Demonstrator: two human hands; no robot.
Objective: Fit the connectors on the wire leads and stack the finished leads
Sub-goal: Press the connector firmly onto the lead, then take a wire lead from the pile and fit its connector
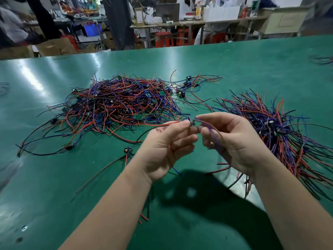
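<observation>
- Hands meet in the air above the green surface (54,186), fingertips almost touching, palms turned toward the camera.
- Left hand (167,147) pinches a small dark connector (192,123) between thumb and forefinger; the other fingers are loosely curled below.
- Right hand (234,141) pinches a blue-purple wire (215,137) just beside the connector; the wire runs down across its curled fingers.
- A red wire (162,123) trails from the pinch to the left, above the left hand's knuckles.
- Whether the connector is fully seated on the wire cannot be told; the spot is small and blurred.
- A big tangled heap (117,105) of red, blue and black leads, with small green boards among them, lies on the surface beyond the left hand.
- A fanned bundle (281,130) of leads lies to the right, its dark connectors gathered near its middle, just beside the right hand.
- A single lead (128,150) with a dark end piece lies apart on the surface, near the left wrist.
- Red stools (164,39) stand beyond the far edge of the surface.
</observation>
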